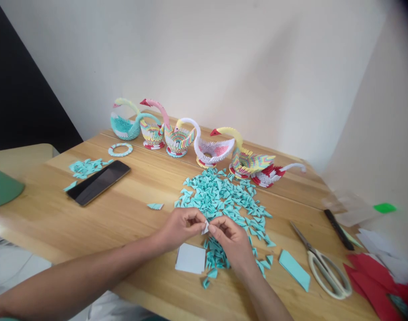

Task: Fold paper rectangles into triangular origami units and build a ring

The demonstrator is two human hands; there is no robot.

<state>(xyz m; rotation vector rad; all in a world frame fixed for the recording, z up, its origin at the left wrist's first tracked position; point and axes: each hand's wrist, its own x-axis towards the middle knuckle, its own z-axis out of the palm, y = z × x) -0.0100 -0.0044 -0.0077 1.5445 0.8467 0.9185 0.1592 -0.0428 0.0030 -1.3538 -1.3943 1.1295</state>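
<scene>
Between the fingertips of both hands is a small folded white paper piece [206,228]. My left hand [184,227] pinches its left side, thumb and fingers closed. From the right, my right hand [229,236] pinches the same piece. Under and behind the hands spreads a heap of turquoise folded paper triangles [214,191]. A stack of white paper slips [190,258] lies on the table just below my left hand. A short joined row of turquoise triangles [155,206] sits to the left of the hands.
Several folded-paper swans [212,149] line the back by the wall. At left are a paper ring [120,150], more turquoise triangles [87,167] and a phone [99,183]. To the right lie turquoise strips [294,269], scissors [327,272], a black cutter [338,229] and red paper [371,278].
</scene>
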